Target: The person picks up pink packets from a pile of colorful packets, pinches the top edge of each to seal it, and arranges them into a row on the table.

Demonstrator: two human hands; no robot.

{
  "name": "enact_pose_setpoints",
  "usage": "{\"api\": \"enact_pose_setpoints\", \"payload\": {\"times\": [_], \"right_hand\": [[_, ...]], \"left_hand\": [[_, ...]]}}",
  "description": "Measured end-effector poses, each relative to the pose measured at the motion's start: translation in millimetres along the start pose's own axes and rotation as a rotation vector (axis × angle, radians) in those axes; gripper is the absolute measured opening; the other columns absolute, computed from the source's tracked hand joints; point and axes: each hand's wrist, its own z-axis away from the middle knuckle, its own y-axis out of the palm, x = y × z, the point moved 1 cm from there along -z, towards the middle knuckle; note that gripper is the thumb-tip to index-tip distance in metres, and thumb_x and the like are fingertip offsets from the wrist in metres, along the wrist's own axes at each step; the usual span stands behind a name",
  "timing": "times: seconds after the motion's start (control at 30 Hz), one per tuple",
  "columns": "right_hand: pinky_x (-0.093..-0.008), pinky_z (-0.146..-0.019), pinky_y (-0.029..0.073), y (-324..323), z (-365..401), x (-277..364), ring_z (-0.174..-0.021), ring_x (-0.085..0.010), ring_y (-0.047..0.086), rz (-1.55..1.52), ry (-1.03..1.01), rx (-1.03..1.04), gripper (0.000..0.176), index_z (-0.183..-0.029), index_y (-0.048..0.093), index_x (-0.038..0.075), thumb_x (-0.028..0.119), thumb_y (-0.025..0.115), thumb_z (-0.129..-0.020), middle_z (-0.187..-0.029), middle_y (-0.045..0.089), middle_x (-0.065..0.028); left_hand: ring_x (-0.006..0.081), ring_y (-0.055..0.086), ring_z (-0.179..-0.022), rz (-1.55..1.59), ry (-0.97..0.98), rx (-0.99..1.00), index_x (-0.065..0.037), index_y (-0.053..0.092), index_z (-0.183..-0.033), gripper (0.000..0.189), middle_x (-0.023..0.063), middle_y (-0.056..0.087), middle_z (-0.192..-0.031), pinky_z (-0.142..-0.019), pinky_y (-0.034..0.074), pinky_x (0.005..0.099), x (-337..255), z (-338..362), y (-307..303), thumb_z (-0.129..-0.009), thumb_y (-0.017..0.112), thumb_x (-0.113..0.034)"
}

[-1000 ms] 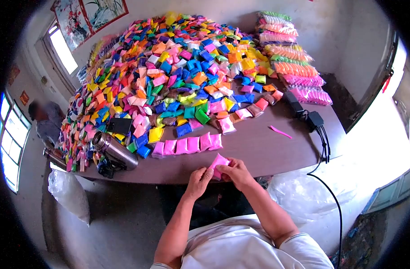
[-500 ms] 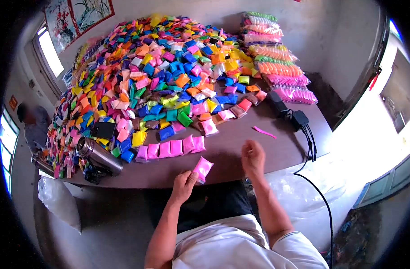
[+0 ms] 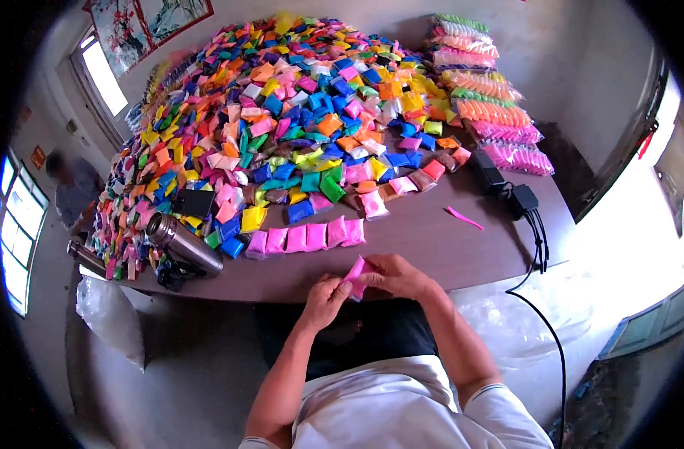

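Note:
A small pink packet (image 3: 354,278) in clear film is held between my two hands, over the table's front edge. My left hand (image 3: 327,301) pinches its lower left side, and my right hand (image 3: 397,277) closes on its right side, fingers partly hiding it. Behind them lies a row of pink packets (image 3: 316,236), side by side on the brown table (image 3: 402,232). To the right, apart from my hands, rests a thin pink strip (image 3: 464,218).
A large heap of coloured packets (image 3: 282,112) covers the back and left. Stacked bagged packets (image 3: 499,112) stand back right, near black adapters (image 3: 520,200) with a hanging cable. A steel flask (image 3: 185,245) lies front left. Another person (image 3: 76,191) is at far left.
My right hand has come left from above the table and taken hold of the pink packet, which my left hand was holding alone. The whole view has shifted slightly.

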Motion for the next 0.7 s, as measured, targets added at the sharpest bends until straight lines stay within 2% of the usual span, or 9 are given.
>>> {"api": "enact_pose_setpoints", "payload": {"times": [0.03,0.07,0.13,0.3,0.37,0.4,0.5,0.57,0.7], "right_hand": [[-0.0309,-0.066,0.046,10.2,-1.8,-8.6,-0.077,-0.0130,0.056,-0.110,-0.002,-0.061,0.029,-0.099,0.058,0.000,0.026,0.065,-0.087,-0.083,0.061,-0.0051],[-0.0309,-0.066,0.046,16.6,-0.5,-9.4,-0.077,-0.0130,0.056,-0.112,-0.004,-0.063,0.029,-0.099,0.058,0.000,0.026,0.065,-0.087,-0.083,0.061,-0.0051],[-0.0261,-0.071,0.049,24.2,2.5,-4.6,-0.078,-0.0110,0.059,-0.747,0.211,-0.100,0.022,-0.099,0.060,0.003,0.022,0.063,-0.089,-0.087,0.063,-0.0010],[-0.0230,-0.067,0.047,30.9,-1.3,-20.8,-0.073,-0.0076,0.057,-0.814,0.126,-0.158,0.016,-0.095,0.060,0.003,0.017,0.062,-0.089,-0.085,0.062,-0.0005],[-0.0223,-0.063,0.046,32.3,-0.2,-23.2,-0.072,-0.0074,0.056,-0.786,0.074,-0.185,0.016,-0.095,0.060,0.002,0.017,0.062,-0.089,-0.083,0.062,-0.0006],[-0.0229,-0.066,0.047,32.4,0.6,-22.1,-0.073,-0.0076,0.057,-0.759,0.062,-0.216,0.014,-0.093,0.061,0.002,0.015,0.062,-0.089,-0.083,0.062,-0.0002],[-0.0232,-0.068,0.047,34.3,3.1,-14.9,-0.073,-0.0078,0.056,-0.754,0.033,-0.257,0.011,-0.089,0.062,0.002,0.013,0.062,-0.088,-0.081,0.062,0.0005],[-0.0230,-0.067,0.047,35.1,3.6,-15.0,-0.072,-0.0077,0.056,-0.774,0.014,-0.271,0.011,-0.089,0.062,0.002,0.013,0.062,-0.088,-0.080,0.061,0.0007],[-0.0225,-0.066,0.046,35.1,0.7,-15.4,-0.071,-0.0073,0.055,-0.762,0.036,-0.287,0.013,-0.089,0.063,0.002,0.015,0.060,-0.089,-0.077,0.060,0.0012]], "left_hand": [[0.0270,0.055,-0.074,0.039,-0.027,-0.008,0.001,0.061,-0.082,0.037,0.0141,0.056,-0.079,-0.067,0.043,0.0352,-1.9,0.8,-0.4,-0.092,0.053,-0.034],[0.0273,0.056,-0.076,0.080,-0.054,-0.017,0.001,0.061,-0.085,0.036,0.0144,0.056,-0.082,-0.069,0.043,0.0349,-2.4,1.7,-1.2,-0.092,0.053,-0.034],[0.0279,0.056,-0.078,0.084,-0.064,-0.011,0.001,0.061,-0.088,0.035,0.0149,0.057,-0.084,-0.071,0.044,0.0352,5.1,1.5,0.1,-0.092,0.053,-0.033],[0.0310,0.055,-0.077,0.049,-0.013,-0.084,0.000,0.060,-0.084,0.034,0.0162,0.057,-0.082,-0.071,0.044,0.0378,1.7,2.1,5.8,-0.092,0.053,-0.032],[0.0223,0.047,-0.066,-0.067,0.100,-0.068,0.002,0.054,-0.079,0.042,0.0107,0.049,-0.071,-0.063,0.039,0.0353,5.5,0.8,7.1,-0.094,0.051,-0.037],[0.0223,0.047,-0.066,-0.066,0.099,-0.071,0.002,0.054,-0.079,0.042,0.0107,0.049,-0.071,-0.063,0.039,0.0353,4.9,0.4,7.0,-0.094,0.051,-0.037],[0.0239,0.048,-0.067,-0.080,0.091,-0.053,0.001,0.054,-0.079,0.041,0.0113,0.049,-0.071,-0.062,0.039,0.0356,1.6,1.7,7.3,-0.093,0.051,-0.037],[0.0342,0.052,-0.076,-0.071,0.060,-0.069,0.000,0.056,-0.075,0.036,0.0170,0.053,-0.074,-0.068,0.042,0.0406,-0.3,2.3,7.8,-0.093,0.052,-0.031],[0.0336,0.052,-0.077,-0.048,0.077,-0.090,0.000,0.057,-0.076,0.036,0.0168,0.054,-0.074,-0.069,0.042,0.0402,-0.2,2.3,8.0,-0.093,0.051,-0.032]]}}
